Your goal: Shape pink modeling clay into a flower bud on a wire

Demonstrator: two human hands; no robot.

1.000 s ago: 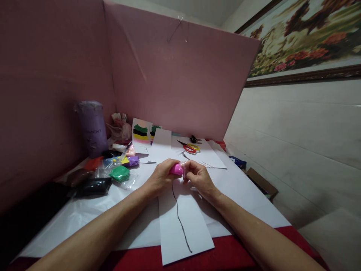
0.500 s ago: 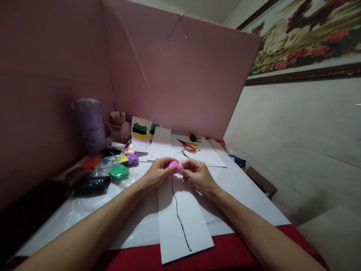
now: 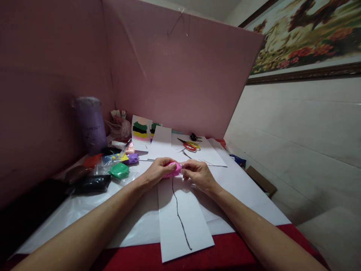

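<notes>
Scissors (image 3: pixel 190 146) lie behind the right hand (image 3: pixel 199 174) — sheet (image 3: pixel 169 229) before, packets (image 3: pixel 119 171) left.

purple cylinder (image 3: pixel 90 120); dark lettering; ends "MENT"; any letters before it unclear

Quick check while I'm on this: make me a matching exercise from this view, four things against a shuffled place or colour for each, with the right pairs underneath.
Things
1. Scissors
2. Green packet
3. Drawn line
4. Pink packet

Place or colour
A. Between the left hand and right hand
B. Red and yellow handles
C. Black, on paper
D. Left of both hands

Pairs: 1-B; 2-D; 3-C; 4-A
</notes>
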